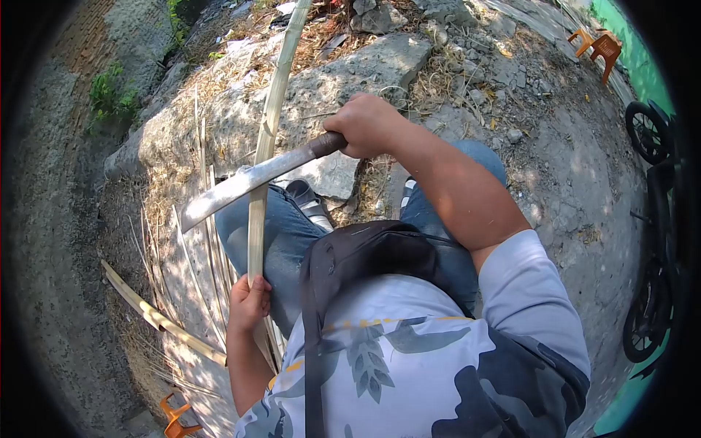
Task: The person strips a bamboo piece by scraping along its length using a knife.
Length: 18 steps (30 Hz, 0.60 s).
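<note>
- Right hand [365,125]: clenched round the dark handle of a machete [226,191];
- Left hand [250,301]: grasping the near end of a pale strip [272,109];
- Blade: crossing over that strip;
- Second strip [190,338]: on ground, left.

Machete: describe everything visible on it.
The machete has a long, nearly straight, metal-looking blade, silvery with dull, mottled patches, slightly broader toward its blunt, squared-off end. The handle is dark brown; its far end is hidden in the right hand, which grips it. The machete slants across the view, handle upper right, tip lower left, near the left knee. It crosses in front of the pale strip; whether they touch is unclear.
</note>
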Motion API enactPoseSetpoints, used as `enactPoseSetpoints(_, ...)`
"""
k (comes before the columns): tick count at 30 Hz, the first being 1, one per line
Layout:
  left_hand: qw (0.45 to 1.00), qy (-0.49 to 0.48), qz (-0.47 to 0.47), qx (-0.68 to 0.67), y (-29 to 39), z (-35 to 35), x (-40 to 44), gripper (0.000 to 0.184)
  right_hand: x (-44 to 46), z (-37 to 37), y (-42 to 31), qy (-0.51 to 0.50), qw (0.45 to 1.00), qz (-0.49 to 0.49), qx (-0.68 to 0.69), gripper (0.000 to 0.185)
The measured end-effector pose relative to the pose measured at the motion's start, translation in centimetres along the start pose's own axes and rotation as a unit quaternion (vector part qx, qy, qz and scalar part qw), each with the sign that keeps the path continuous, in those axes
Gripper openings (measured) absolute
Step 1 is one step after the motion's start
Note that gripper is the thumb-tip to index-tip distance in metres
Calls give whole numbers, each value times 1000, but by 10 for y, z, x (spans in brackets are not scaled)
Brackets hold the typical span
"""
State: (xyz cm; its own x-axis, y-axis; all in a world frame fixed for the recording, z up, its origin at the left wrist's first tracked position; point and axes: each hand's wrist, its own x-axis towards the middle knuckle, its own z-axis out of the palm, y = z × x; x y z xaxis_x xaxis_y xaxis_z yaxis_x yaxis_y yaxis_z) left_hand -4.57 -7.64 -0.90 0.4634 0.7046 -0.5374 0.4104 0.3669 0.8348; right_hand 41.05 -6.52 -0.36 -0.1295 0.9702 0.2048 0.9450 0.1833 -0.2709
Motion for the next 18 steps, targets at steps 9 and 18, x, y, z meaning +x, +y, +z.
enactPoseSetpoints(9, 1000, 4, 4, -3, 5, 4, -1, 40, -5, -6, 10, 2, 993, 113, 27, 18)
enactPoseSetpoints(18, 1000, 2, -1, 0, 6, 3, -2, 41, 1, 12, -13, -52, 998, -28, 8, 15)
